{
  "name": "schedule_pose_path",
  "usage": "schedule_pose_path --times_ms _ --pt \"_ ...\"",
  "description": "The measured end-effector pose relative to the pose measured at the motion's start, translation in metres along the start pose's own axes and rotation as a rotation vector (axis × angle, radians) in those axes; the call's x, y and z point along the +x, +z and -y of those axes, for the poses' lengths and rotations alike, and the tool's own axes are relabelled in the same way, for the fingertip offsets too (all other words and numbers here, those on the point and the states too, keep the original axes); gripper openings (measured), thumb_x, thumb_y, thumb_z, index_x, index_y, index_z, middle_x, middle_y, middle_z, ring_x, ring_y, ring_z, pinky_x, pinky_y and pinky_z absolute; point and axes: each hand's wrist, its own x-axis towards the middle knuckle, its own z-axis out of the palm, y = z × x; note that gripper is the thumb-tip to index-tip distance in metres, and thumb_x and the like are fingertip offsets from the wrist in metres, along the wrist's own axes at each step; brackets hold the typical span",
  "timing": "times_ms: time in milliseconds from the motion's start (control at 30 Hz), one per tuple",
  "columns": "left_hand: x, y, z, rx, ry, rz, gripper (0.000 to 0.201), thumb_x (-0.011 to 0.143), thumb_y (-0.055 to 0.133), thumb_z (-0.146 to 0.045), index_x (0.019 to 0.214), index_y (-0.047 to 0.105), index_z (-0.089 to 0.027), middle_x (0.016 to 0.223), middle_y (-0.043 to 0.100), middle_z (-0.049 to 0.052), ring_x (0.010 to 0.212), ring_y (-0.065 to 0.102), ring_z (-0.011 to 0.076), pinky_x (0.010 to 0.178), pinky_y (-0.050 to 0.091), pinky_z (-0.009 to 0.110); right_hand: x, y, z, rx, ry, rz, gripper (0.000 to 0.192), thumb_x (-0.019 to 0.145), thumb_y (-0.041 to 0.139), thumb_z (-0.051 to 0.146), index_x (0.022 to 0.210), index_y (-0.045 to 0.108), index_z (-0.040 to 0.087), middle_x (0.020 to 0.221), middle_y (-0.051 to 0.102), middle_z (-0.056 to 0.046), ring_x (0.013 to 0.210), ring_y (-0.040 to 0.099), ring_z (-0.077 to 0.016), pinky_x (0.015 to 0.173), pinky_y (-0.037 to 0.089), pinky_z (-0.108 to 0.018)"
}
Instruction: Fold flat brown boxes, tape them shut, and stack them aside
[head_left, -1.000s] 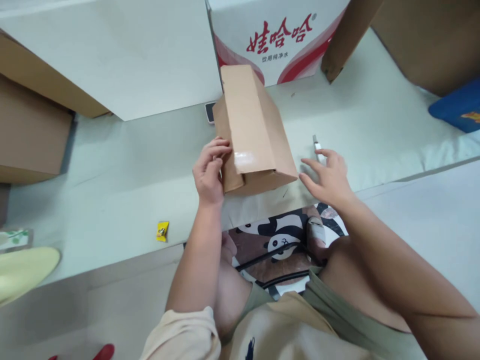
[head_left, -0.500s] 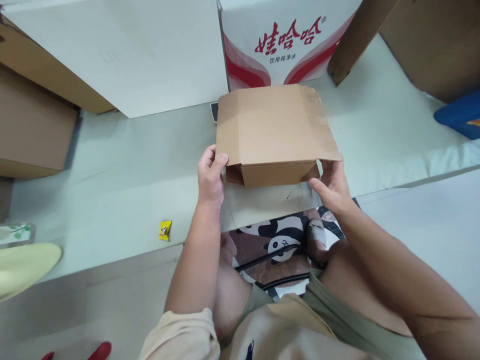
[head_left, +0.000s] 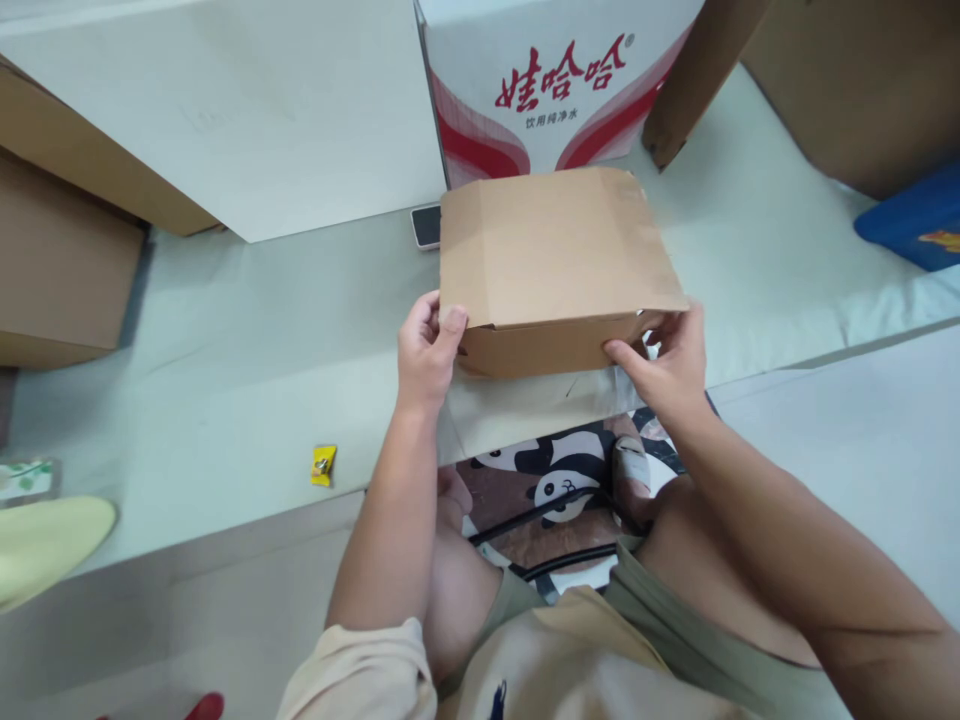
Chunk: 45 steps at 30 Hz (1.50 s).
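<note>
A brown cardboard box (head_left: pixel 555 250) rests on the pale green cloth-covered surface (head_left: pixel 247 330) in front of me, its creased top panel facing up. My left hand (head_left: pixel 429 352) grips the near left corner, thumb on top and fingers curled beneath the panel. At the near right corner, my right hand (head_left: pixel 669 360) has its thumb against the front wall, while its fingers reach under the top panel and are partly hidden. Behind the box's left edge lies a small white device with a dark face (head_left: pixel 426 228), partly covered.
A white carton with red lettering (head_left: pixel 555 95) stands right behind the box, and a large white panel (head_left: pixel 225 110) beside it. Brown cartons (head_left: pixel 64 260) stand at the left. A yellow wrapped packet (head_left: pixel 323 465) lies near the front edge. A blue object (head_left: pixel 911 220) is at the right.
The left end of the box's front, open before, now looks closed by the front wall. My right thumb has moved slightly left along that wall. More of the small device shows.
</note>
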Motion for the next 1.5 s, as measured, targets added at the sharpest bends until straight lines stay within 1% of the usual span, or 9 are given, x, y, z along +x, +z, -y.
schedule_pose_path --times_ms 300,400,500,600,700,900,1200,1367,1500 --pt "-0.004 -0.002 -0.006 -0.055 -0.177 0.080 0.024 0.078 0.073 -0.043 0.079 0.071 -0.019 0.051 0.052 -0.004 0.042 0.044 0.0092 0.044 0.035 0.024 0.009 -0.004 0.005 0.326 0.119 -0.166 0.048 0.084 0.063 0.062 0.065 0.042 0.022 0.066 0.038 0.003 0.061 0.041 -0.0124 0.060 0.038 -0.030" --pt "-0.001 -0.006 -0.004 -0.023 -0.124 0.073 0.012 0.077 0.065 -0.028 0.080 0.073 -0.019 0.064 0.065 0.000 0.059 0.060 0.0123 0.060 0.049 0.025 0.013 -0.007 0.005 0.388 0.135 -0.228 0.050 0.080 0.064 0.056 0.062 0.033 0.022 0.065 0.029 0.003 0.060 0.035 -0.0113 0.058 0.034 -0.028" --pt "0.005 -0.010 -0.001 0.151 -0.068 0.047 0.040 0.062 0.079 -0.017 0.101 0.074 -0.022 0.107 0.075 0.003 0.106 0.067 0.0181 0.094 0.051 0.028 0.014 -0.015 0.010 0.473 0.113 -0.216 0.046 0.076 0.066 0.054 0.061 0.036 0.022 0.065 0.030 0.002 0.061 0.040 -0.0131 0.060 0.035 -0.029" --pt "0.007 -0.015 0.002 0.164 -0.175 -0.016 0.038 0.056 0.084 -0.012 0.091 0.073 -0.020 0.103 0.075 0.003 0.100 0.065 0.0187 0.089 0.050 0.028 0.010 -0.025 0.016 0.517 0.126 -0.087 0.044 0.072 0.068 0.060 0.063 0.048 0.022 0.063 0.040 0.001 0.058 0.041 -0.0128 0.057 0.034 -0.030" --pt "0.006 -0.019 0.004 0.085 -0.269 -0.053 0.016 0.062 0.080 -0.016 0.069 0.066 -0.018 0.072 0.069 0.000 0.067 0.056 0.0126 0.065 0.046 0.027 0.007 -0.031 0.021 0.536 0.137 0.002 0.045 0.071 0.071 0.063 0.064 0.055 0.021 0.060 0.046 0.001 0.050 0.039 -0.0112 0.049 0.029 -0.029" --pt "0.009 -0.021 -0.011 0.001 -0.247 -0.199 0.029 0.054 0.087 -0.031 0.061 0.061 -0.018 0.057 0.060 -0.005 0.055 0.049 0.0070 0.056 0.041 0.022 0.010 -0.032 0.021 0.360 0.116 -0.067 0.036 0.077 0.073 0.054 0.067 0.063 0.021 0.056 0.049 0.003 0.050 0.039 -0.0095 0.048 0.028 -0.025" --pt "0.013 -0.025 -0.013 -0.366 -0.411 -0.214 0.046 0.050 0.090 -0.046 0.081 0.070 -0.018 0.076 0.074 -0.001 0.067 0.068 0.0153 0.060 0.058 0.029 0.027 -0.035 0.015 0.466 0.213 -0.063 0.051 0.075 0.068 0.072 0.079 0.067 0.021 0.070 0.063 -0.001 0.063 0.057 -0.0124 0.055 0.045 -0.026" --pt "0.014 -0.022 -0.006 -0.384 -0.328 -0.161 0.034 0.074 0.077 -0.052 0.091 0.071 -0.024 0.093 0.078 0.003 0.093 0.073 0.0195 0.080 0.060 0.031 0.020 -0.029 0.012 0.512 0.390 0.250 0.064 0.061 0.076 0.081 0.068 0.058 0.020 0.053 0.053 0.002 0.043 0.048 -0.0108 0.038 0.034 -0.024" --pt "0.012 -0.016 -0.012 -0.336 -0.217 -0.136 0.061 0.078 0.059 -0.079 0.101 0.070 -0.024 0.110 0.076 0.010 0.113 0.070 0.0272 0.084 0.061 0.035 0.012 -0.024 0.015 0.492 0.473 0.296 0.057 0.057 0.088 0.064 0.058 0.055 0.018 0.046 0.050 0.003 0.037 0.041 -0.0064 0.034 0.030 -0.021"
